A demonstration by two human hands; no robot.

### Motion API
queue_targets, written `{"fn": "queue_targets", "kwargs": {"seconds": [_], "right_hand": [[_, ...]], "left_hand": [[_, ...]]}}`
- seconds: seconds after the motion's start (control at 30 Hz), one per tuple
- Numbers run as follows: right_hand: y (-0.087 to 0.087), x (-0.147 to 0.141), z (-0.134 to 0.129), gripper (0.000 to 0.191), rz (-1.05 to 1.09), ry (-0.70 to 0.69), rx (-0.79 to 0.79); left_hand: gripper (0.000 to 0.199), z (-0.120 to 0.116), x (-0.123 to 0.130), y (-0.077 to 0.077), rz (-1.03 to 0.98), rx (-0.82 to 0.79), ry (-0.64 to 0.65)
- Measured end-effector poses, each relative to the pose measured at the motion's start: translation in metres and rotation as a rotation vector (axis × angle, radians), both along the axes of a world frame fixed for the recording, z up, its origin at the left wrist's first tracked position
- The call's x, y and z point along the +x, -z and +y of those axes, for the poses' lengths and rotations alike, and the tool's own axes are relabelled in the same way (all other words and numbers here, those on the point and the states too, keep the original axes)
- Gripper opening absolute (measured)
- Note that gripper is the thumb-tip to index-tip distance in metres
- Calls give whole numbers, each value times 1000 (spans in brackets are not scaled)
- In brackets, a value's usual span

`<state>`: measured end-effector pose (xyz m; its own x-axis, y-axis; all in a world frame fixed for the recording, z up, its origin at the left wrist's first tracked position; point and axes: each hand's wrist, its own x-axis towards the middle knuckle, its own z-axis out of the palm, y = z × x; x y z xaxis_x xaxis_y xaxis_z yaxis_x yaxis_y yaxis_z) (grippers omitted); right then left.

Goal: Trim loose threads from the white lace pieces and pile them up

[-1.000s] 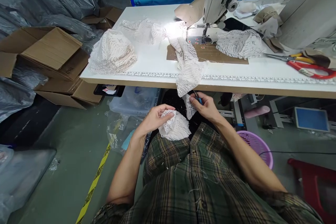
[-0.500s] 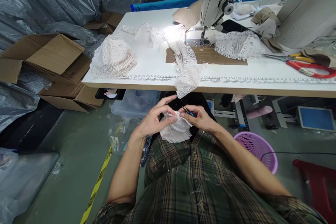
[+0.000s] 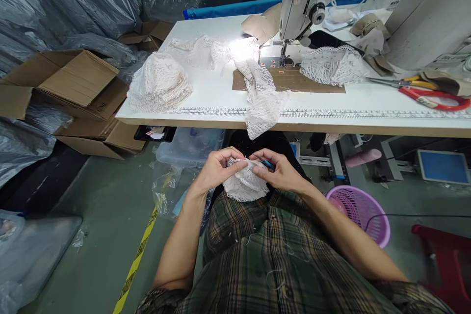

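Note:
A piece of white lace fabric [image 3: 246, 187] hangs over my lap, below the table's front edge. My left hand [image 3: 215, 170] is closed, pinching its upper left edge between thumb and fingers. On the other side, my right hand [image 3: 282, 171] pinches the upper right edge with the thumb. Small thread snips [image 3: 265, 162] with a blue handle and dark blades are tucked in that same hand, partly hidden by the fingers. Just above both hands, a strip of white lace [image 3: 262, 103] droops over the table edge.
A sewing machine [image 3: 300, 5] stands on the white table [image 3: 213, 98]. Stacked lace [image 3: 158, 83] lies left, more lace [image 3: 333, 66] right of the needle, near red-handled scissors [image 3: 434, 98]. Cardboard boxes [image 3: 77, 78] sit left; a purple basket [image 3: 384, 235] stands on the floor right.
My left index finger, stretched out before, has curled down onto the lace. My right fingers have shifted on the lace, and the snips now lie flatter.

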<state>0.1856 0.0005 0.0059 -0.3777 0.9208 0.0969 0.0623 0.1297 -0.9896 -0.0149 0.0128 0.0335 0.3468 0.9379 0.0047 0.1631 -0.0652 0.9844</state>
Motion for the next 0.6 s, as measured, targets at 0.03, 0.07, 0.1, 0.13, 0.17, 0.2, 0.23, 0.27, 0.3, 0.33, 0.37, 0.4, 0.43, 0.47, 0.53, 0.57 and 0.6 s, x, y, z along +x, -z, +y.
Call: {"fn": "queue_targets", "kwargs": {"seconds": [0.03, 0.07, 0.1, 0.13, 0.17, 0.2, 0.23, 0.27, 0.3, 0.33, 0.37, 0.4, 0.43, 0.47, 0.53, 0.57, 0.6], "right_hand": [[0, 0, -1, 28, -12, -5, -4], [0, -1, -2, 28, -20, -7, -11], [0, -1, -3, 27, -21, -3, -23], [-1, -1, -4, 27, -9, 4, -43], [-1, -1, -4, 27, 15, 9, -72], [0, 0, -4, 29, 47, 18, -105], [0, 0, -5, 30, 78, 26, -140], [2, 1, -6, 32, 105, 37, -172], [3, 1, -7, 33, 124, 48, -199], [6, 2, -9, 35, 132, 57, -219], [9, 3, -10, 36, 126, 66, -228], [13, 4, -12, 36, 100, 72, -224], [17, 4, -14, 36, 48, 75, -206], [20, 5, -15, 35, -32, 87, -170], [26, 8, -17, 31, -235, 145, -54], [28, 9, -18, 29, -322, 181, 6], [28, 11, -17, 27, -381, 214, 57]], "left_hand": [[22, -1, 0, 1, -3, -20, -23], [24, -1, 0, 2, -8, -41, -44], [27, -2, -1, 3, -11, -64, -56], [31, -3, -2, 3, -11, -92, -49], [38, -5, -4, 4, -5, -122, -17], [45, -6, -6, 4, 6, -149, 31], [51, -8, -9, 4, 20, -171, 88], [54, -10, -12, 4, 31, -188, 141], [55, -11, -15, 5, 33, -204, 183], [54, -12, -18, 5, 28, -216, 206], [53, -12, -22, 5, 25, -227, 212], [51, -12, -25, 5, 32, -232, 209], [51, -10, -27, 5, 56, -226, 202], [50, -8, -29, 6, 93, -197, 189], [45, 0, -29, 7, 178, -91, 143], [43, 5, -27, 7, 197, -41, 114], [41, 10, -23, 8, 189, -12, 86]]}}
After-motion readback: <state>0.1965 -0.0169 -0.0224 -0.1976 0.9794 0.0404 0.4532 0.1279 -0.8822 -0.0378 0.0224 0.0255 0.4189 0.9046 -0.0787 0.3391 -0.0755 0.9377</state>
